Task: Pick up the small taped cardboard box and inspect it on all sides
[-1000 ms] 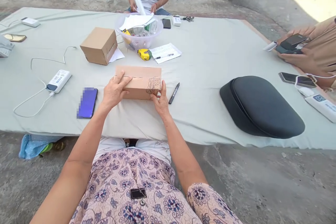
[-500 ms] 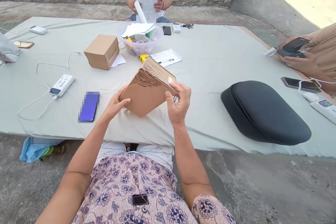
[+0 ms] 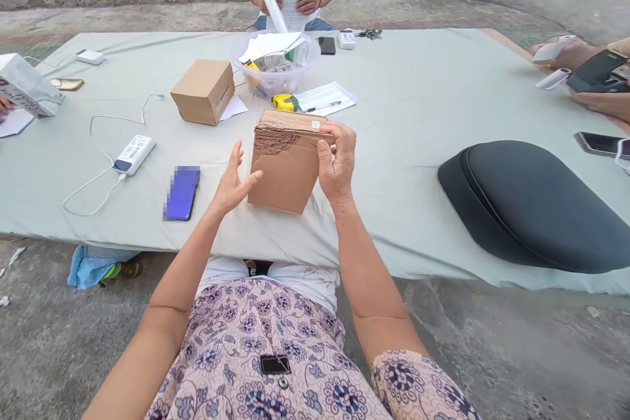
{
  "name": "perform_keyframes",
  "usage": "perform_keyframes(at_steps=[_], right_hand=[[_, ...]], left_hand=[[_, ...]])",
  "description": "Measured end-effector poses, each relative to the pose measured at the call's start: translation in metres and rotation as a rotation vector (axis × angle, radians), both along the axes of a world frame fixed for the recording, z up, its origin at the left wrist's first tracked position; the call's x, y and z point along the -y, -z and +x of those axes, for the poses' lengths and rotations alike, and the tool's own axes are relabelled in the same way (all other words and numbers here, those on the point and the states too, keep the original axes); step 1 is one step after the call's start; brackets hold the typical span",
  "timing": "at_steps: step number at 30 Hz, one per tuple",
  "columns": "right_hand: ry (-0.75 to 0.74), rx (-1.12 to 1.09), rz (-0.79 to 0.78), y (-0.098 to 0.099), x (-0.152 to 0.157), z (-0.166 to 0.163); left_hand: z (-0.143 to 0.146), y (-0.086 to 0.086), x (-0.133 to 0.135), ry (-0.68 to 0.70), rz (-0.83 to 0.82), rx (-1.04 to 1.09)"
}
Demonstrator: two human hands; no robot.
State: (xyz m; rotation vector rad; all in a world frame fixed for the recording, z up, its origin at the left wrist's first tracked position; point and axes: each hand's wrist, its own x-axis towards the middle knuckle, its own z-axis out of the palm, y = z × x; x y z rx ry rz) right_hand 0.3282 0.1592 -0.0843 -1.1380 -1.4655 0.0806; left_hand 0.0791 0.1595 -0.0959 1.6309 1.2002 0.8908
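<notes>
Head cam: scribbled cardboard box (image 3: pixel 283 174) upright nr near edge of cloth-covered tbl (image 3: pixel 394 105). R hand (image 3: pixel 338 167) grips its upper R corner. L hand (image 3: pixel 232 187) empty, thumb & fingers apart, at box's L side; can't tell if thumb touches. Phone (image 3: pixel 184 193) farther L.

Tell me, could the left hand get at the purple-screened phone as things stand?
Likely yes. The left hand is open with nothing gripped, and the phone lies to its left on the cloth with nothing visible between them. The thumb overlaps the scribbled box in view; whether they touch is unclear.
</notes>
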Motion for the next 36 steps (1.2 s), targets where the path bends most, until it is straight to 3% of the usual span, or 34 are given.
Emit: perform_keyframes(at_steps=[3, 6, 10, 15, 24, 28, 36], right_hand=[[-0.019, -0.007, -0.008, 0.0, 0.001, 0.001], [-0.038, -0.016, -0.026, 0.0, 0.001, 0.002], [-0.058, -0.026, -0.029, 0.001, -0.001, 0.003], [-0.055, -0.022, -0.013, 0.005, 0.004, 0.001], [-0.091, -0.04, 0.082, 0.01, -0.008, 0.003], [-0.089, -0.05, 0.096, 0.013, -0.012, 0.002], [-0.066, -0.085, 0.037, 0.011, -0.007, -0.002]], left_hand=[[0.01, -0.025, -0.027, 0.039, 0.254, 0.088], [0.025, -0.034, -0.052, 0.149, 0.465, 0.116], [0.042, -0.02, -0.065, 0.145, 0.533, 0.184], [0.049, -0.007, -0.051, 0.011, 0.635, 0.231], [0.042, -0.007, -0.051, 0.052, 0.655, 0.211], [0.048, -0.006, -0.051, 0.006, 0.638, 0.227], [0.048, -0.004, -0.047, 0.004, 0.59, 0.209]])
